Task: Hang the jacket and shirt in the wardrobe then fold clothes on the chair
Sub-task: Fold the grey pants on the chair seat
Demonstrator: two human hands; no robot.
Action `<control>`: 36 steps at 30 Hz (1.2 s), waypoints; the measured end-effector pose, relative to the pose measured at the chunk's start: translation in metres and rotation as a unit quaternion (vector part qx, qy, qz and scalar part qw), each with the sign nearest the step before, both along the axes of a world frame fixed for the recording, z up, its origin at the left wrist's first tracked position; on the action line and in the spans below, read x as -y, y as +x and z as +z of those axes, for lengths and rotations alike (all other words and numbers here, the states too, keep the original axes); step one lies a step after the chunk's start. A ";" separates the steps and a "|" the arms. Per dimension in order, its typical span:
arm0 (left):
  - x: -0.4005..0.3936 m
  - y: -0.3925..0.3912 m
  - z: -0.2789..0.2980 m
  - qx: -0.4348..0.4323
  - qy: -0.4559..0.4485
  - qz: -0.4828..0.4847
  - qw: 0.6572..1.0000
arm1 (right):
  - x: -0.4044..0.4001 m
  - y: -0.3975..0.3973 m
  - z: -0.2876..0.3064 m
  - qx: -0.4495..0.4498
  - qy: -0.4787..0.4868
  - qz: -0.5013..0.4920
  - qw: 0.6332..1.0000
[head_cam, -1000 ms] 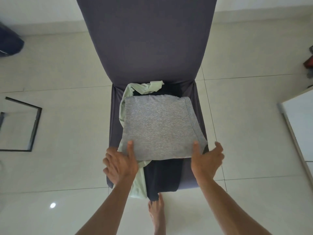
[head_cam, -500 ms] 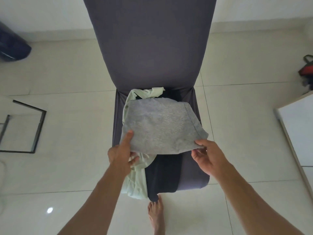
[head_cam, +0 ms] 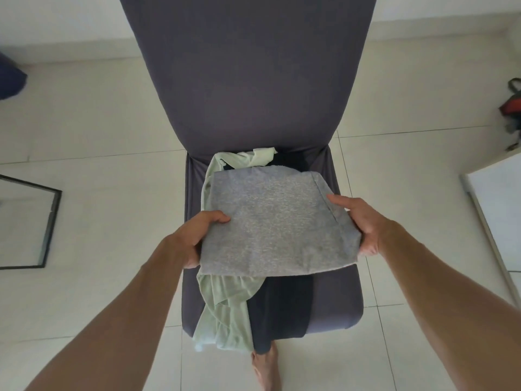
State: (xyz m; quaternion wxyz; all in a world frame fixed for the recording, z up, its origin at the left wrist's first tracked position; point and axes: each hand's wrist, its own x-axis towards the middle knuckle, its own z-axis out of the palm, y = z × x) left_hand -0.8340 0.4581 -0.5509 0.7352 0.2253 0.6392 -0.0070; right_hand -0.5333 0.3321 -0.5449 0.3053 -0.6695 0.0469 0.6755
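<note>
Folding step in hand: grey tee [head_cam: 277, 221] already folded into a square, held above the chair [head_cam: 248, 80] seat. Left hand [head_cam: 194, 235] grips its 9 o'clock edge, thumb on top, fingers curled under; right hand [head_cam: 358, 221] grips the 3 o'clock edge the same way. Green shirt [head_cam: 225, 311] and dark garment [head_cam: 282, 309] lie unfolded on the seat beneath, trailing off at 6 o'clock. Likely next: set the tee aside somewhere flat, keeping it level so the folds hold, then take the green shirt.
</note>
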 end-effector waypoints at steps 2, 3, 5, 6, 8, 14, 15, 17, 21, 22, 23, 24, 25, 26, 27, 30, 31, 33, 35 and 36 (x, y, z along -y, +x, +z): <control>-0.002 0.004 -0.006 0.008 0.009 0.002 1.000 | -0.008 -0.005 -0.005 0.017 -0.003 0.029 0.999; -0.003 0.006 -0.008 0.002 0.019 0.002 1.000 | -0.011 -0.009 -0.007 0.034 -0.007 0.035 0.999; -0.003 0.009 -0.009 -0.020 0.048 0.009 0.999 | -0.013 -0.016 -0.010 0.061 -0.009 0.033 0.998; -0.002 0.010 -0.008 -0.028 0.062 0.013 0.998 | -0.013 -0.020 -0.011 0.071 -0.006 0.029 0.997; 0.002 0.008 -0.003 -0.031 0.085 0.009 0.996 | -0.007 -0.025 -0.005 0.079 0.002 0.030 0.996; 0.031 0.015 0.037 -0.029 0.158 -0.006 0.987 | 0.031 -0.025 0.039 0.088 0.034 0.001 0.996; 0.037 0.020 0.046 -0.022 0.167 -0.010 0.986 | 0.041 -0.023 0.048 0.090 0.040 -0.009 0.995; 0.058 0.035 0.071 -0.007 0.187 -0.034 0.982 | 0.073 -0.013 0.076 0.100 0.052 -0.024 0.993; 0.104 0.067 0.122 0.031 0.216 -0.078 0.973 | 0.142 0.008 0.132 0.106 0.068 -0.048 0.991; 0.121 0.077 0.138 0.042 0.224 -0.092 0.969 | 0.166 0.015 0.149 0.110 0.072 -0.058 0.990; 0.141 0.088 0.154 0.055 0.230 -0.106 0.966 | 0.193 0.022 0.168 0.111 0.076 -0.071 0.988; 0.158 0.099 0.169 0.069 0.235 -0.115 0.963 | 0.217 0.028 0.184 0.114 0.081 -0.083 0.987; 0.179 0.110 0.185 0.085 0.239 -0.123 0.959 | 0.244 0.034 0.205 0.123 0.083 -0.098 0.984; 0.208 0.125 0.208 0.102 0.240 -0.139 0.955 | 0.281 0.040 0.232 0.132 0.089 -0.123 0.980; 0.230 0.138 0.226 0.115 0.239 -0.152 0.952 | 0.309 0.046 0.252 0.133 0.098 -0.149 0.975; 0.295 0.173 0.280 0.148 0.246 -0.197 0.938 | 0.390 0.059 0.309 0.169 0.115 -0.222 0.954; 0.315 0.182 0.296 0.156 0.250 -0.211 0.932 | 0.413 0.063 0.322 0.185 0.116 -0.234 0.947; 0.356 0.202 0.327 0.170 0.260 -0.239 0.920 | 0.463 0.066 0.354 0.210 0.117 -0.253 0.937; 0.402 0.221 0.358 0.195 0.266 -0.270 0.905 | 0.522 0.069 0.384 0.229 0.121 -0.285 0.923; 0.424 0.230 0.371 0.206 0.265 -0.286 0.897 | 0.548 0.070 0.397 0.236 0.126 -0.299 0.916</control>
